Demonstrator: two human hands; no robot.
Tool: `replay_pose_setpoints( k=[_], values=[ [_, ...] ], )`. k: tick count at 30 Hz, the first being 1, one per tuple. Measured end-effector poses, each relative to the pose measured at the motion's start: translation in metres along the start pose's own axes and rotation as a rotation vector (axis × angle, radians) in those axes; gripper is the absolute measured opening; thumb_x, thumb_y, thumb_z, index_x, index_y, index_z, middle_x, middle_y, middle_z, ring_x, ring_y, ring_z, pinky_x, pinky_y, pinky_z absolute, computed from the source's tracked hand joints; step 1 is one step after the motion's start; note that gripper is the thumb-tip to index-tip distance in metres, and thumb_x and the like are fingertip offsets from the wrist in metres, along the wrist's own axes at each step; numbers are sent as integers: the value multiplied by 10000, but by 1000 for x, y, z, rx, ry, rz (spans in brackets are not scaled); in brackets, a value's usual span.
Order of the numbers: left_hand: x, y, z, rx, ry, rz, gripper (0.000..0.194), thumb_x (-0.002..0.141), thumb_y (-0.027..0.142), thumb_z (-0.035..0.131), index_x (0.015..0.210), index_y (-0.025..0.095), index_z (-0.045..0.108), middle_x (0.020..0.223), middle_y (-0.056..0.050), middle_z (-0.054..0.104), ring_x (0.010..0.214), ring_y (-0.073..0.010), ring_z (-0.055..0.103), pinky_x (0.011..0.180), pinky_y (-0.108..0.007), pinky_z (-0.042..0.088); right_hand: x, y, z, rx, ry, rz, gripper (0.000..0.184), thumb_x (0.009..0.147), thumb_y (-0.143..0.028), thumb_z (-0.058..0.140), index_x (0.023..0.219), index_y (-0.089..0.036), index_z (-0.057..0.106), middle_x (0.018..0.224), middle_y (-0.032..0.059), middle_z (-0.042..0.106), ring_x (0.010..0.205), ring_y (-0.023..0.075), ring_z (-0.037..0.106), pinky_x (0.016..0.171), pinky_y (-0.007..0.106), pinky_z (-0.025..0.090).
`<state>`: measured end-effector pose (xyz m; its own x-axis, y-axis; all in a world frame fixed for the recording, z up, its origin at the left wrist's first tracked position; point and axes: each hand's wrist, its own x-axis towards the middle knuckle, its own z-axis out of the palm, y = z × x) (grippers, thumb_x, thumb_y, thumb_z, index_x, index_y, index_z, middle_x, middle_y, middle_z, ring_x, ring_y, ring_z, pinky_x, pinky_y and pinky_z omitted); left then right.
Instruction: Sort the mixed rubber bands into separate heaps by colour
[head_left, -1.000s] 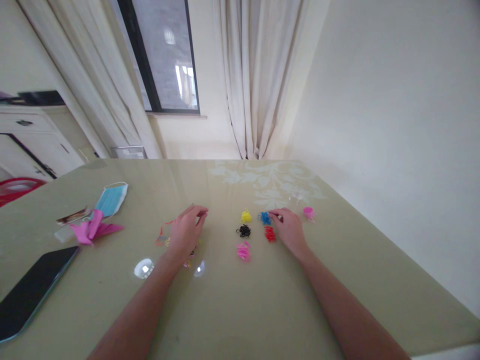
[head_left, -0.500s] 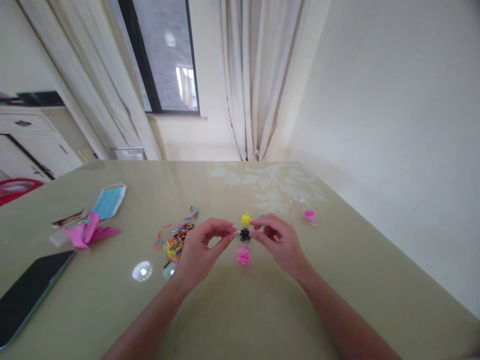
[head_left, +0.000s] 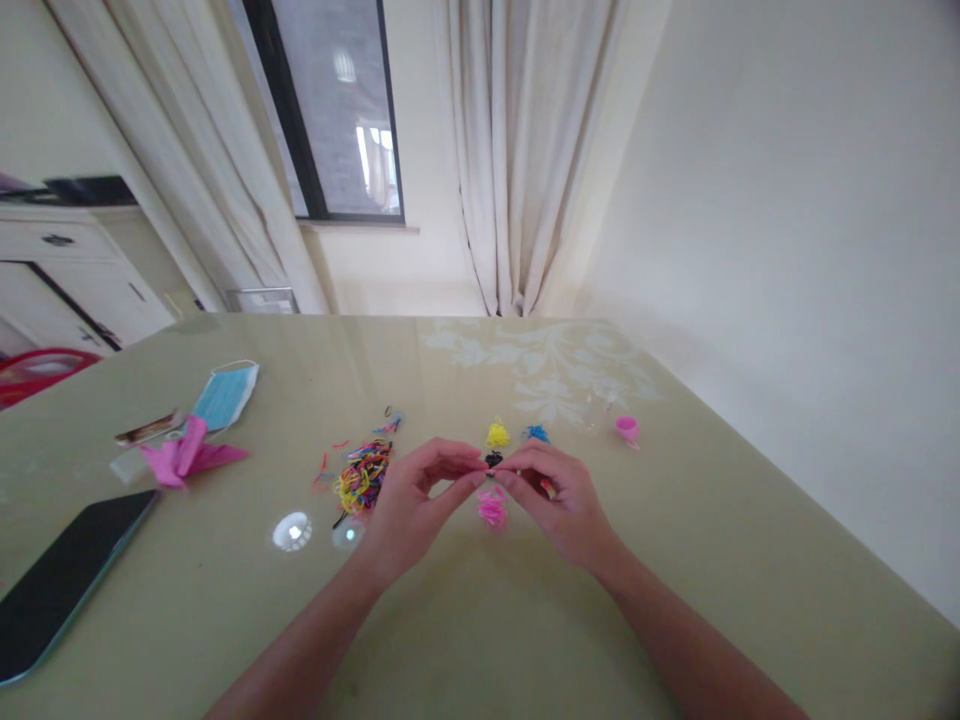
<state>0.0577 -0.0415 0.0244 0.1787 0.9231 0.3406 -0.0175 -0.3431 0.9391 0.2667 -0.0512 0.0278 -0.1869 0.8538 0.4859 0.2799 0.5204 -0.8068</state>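
My left hand point(head_left: 412, 505) and my right hand point(head_left: 559, 500) meet fingertip to fingertip above the table, both pinched on something tiny I cannot make out, just over the small black pile point(head_left: 493, 459). Around it lie small sorted piles of rubber bands: yellow point(head_left: 496, 435), blue point(head_left: 535, 434) and pink point(head_left: 492, 506). A red pile is mostly hidden under my right hand. The mixed heap of coloured bands point(head_left: 362, 473) lies left of my left hand.
On the olive table point(head_left: 480, 620) lie a blue face mask point(head_left: 225, 396), a folded pink paper point(head_left: 184, 459), a dark tablet point(head_left: 64, 580) at the near left and a small pink cap point(head_left: 627, 428) to the right. Curtains and a window stand behind.
My left hand came right off the mixed heap and my right hand came left from the blue pile; they now meet, pinched together, over the black pile.
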Motion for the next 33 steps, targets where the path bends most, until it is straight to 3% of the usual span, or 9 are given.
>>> replay_pose_setpoints(
  k=[9, 19, 25, 29, 33],
  values=[
    [0, 1, 2, 4, 26, -29, 212, 850, 380, 872, 939, 199, 806, 878, -50, 834, 820, -189, 799, 791, -290, 668, 1, -1, -3, 23, -46, 40, 301, 1017, -436, 694, 848, -211, 800, 737, 27, 662, 645, 156, 549, 564, 280, 399],
    [1, 3, 3, 7, 14, -11, 275, 865, 451, 856, 943, 191, 807, 873, -63, 830, 802, -196, 792, 779, -310, 674, 2, 0, -7, 13, -68, 52, 311, 1018, -452, 689, 849, -215, 798, 743, 34, 673, 677, 168, 568, 569, 285, 403],
    [-2, -2, 2, -2, -9, 9, 192, 898, 368, 832, 992, 203, 801, 922, -55, 832, 846, -186, 798, 824, -293, 670, 2, 1, -9, 0, -74, 34, 291, 1022, -433, 689, 862, -216, 799, 752, 34, 683, 682, 167, 572, 583, 288, 404],
    [-3, -1, -1, 203, -25, 108, 101, 951, 296, 757, 1001, 219, 800, 917, -47, 827, 830, -182, 783, 803, -294, 658, 3, 2, -9, -7, -71, 18, 282, 1015, -444, 700, 881, -222, 808, 766, 37, 699, 674, 167, 580, 585, 290, 409],
    [-6, 21, 0, 533, -29, 423, 245, 953, 135, 634, 1050, 273, 812, 957, -52, 828, 867, -197, 775, 829, -324, 642, 4, 1, -10, 4, -55, 23, 295, 1011, -456, 705, 868, -216, 800, 766, 38, 705, 673, 167, 589, 586, 287, 417]
  ],
)
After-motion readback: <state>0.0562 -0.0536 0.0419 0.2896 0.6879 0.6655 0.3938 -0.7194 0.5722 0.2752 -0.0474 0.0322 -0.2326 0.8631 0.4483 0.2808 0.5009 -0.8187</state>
